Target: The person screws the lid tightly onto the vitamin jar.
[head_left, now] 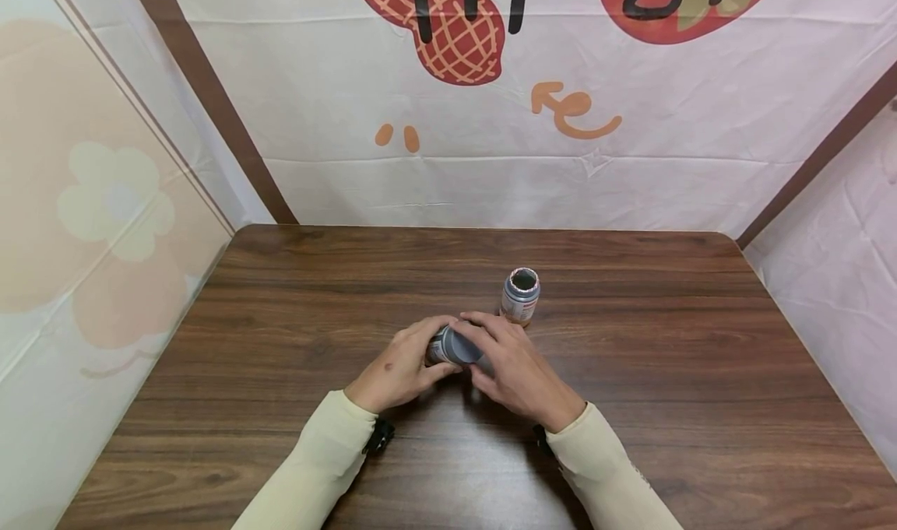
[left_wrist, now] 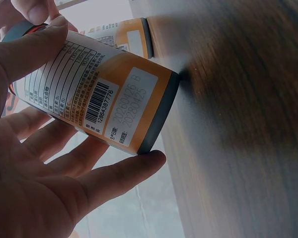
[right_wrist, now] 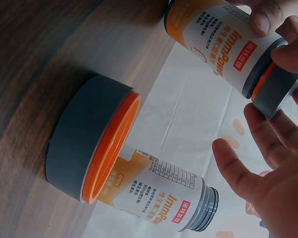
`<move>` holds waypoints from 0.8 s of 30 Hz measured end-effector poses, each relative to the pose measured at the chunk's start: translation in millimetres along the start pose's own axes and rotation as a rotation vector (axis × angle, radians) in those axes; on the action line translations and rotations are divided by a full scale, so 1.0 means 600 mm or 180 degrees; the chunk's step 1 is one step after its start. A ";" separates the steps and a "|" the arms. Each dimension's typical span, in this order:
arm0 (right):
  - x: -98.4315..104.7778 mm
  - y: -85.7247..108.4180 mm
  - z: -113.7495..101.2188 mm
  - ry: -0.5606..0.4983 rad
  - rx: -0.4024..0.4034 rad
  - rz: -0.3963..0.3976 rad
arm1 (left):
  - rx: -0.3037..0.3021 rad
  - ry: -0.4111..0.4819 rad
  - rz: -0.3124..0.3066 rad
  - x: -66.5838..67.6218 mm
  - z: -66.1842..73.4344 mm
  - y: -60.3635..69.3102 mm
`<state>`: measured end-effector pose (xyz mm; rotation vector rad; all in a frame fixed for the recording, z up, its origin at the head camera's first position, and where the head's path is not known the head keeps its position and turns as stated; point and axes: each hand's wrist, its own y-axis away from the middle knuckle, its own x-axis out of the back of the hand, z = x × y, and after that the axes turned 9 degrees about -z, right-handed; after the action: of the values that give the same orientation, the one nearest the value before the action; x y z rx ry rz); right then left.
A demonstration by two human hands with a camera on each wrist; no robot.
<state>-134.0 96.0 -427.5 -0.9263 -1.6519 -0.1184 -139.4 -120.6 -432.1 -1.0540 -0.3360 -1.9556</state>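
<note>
My left hand (head_left: 399,370) grips a tilted vitamin bottle (left_wrist: 89,84) with a white and orange label, its bottom edge near the table. Thumb and fingers of my right hand (head_left: 522,366) pinch the dark grey cap (right_wrist: 278,89) at its mouth. An orange band shows between cap and bottle in the right wrist view. A second vitamin bottle (head_left: 521,300) stands uncapped just beyond my right hand, its threaded neck bare. Beside it in the right wrist view, a loose grey cap (right_wrist: 84,139) with an orange lining lies on the table, mostly hidden from the head view.
The brown wood-grain table (head_left: 336,281) has rounded far corners. Behind it hangs a white printed cloth (head_left: 336,187), with more printed cloth along the left and right sides.
</note>
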 end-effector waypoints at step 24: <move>-0.001 0.001 0.000 0.0056 -0.0206 0.0064 | 0.0070 0.0007 -0.0002 0.000 0.001 0.001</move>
<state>-133.6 96.2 -428.0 -0.9880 -1.6300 -0.1666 -138.4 -121.0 -431.7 -1.0378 -0.3558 -1.9492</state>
